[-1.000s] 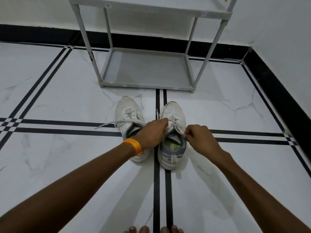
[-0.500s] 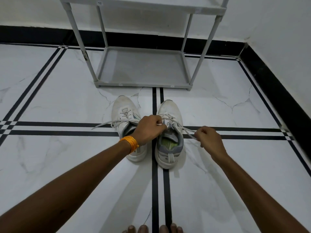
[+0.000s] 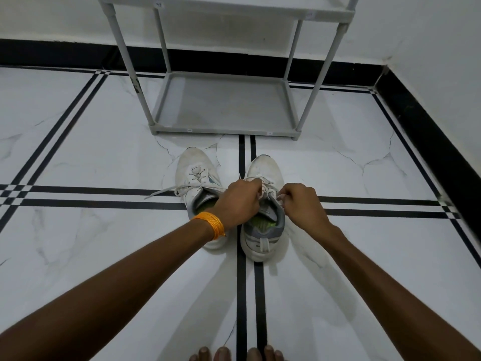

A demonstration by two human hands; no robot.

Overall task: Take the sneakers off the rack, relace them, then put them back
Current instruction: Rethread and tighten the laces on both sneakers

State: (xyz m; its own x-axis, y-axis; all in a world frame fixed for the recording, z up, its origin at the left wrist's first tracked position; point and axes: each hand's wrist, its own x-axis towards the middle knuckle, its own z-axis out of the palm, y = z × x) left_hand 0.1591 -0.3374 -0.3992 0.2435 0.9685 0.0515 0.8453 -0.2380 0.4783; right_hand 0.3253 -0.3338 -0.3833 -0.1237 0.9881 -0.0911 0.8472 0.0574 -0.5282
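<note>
Two white sneakers stand side by side on the floor, toes toward the rack. The left sneaker (image 3: 194, 168) has loose laces trailing out to its left. Over the right sneaker (image 3: 263, 241), with its grey collar and green insole, both hands work the lace. My left hand (image 3: 238, 201), an orange band on its wrist, is closed on the lace (image 3: 256, 179) above the tongue. My right hand (image 3: 302, 204) pinches a lace end at the shoe's right eyelets. The tongue is mostly hidden by my hands.
A grey shoe rack (image 3: 223, 131) stands just beyond the sneakers, against the wall; its bottom shelf holds nothing. The floor is white marble with black stripes. A black skirting (image 3: 429, 142) runs along the right wall. My toes (image 3: 234, 354) show at the bottom edge.
My right hand had drawn a lace out to the right half a second ago; it has now come back to the shoe's eyelets. My left hand has stayed over the tongue.
</note>
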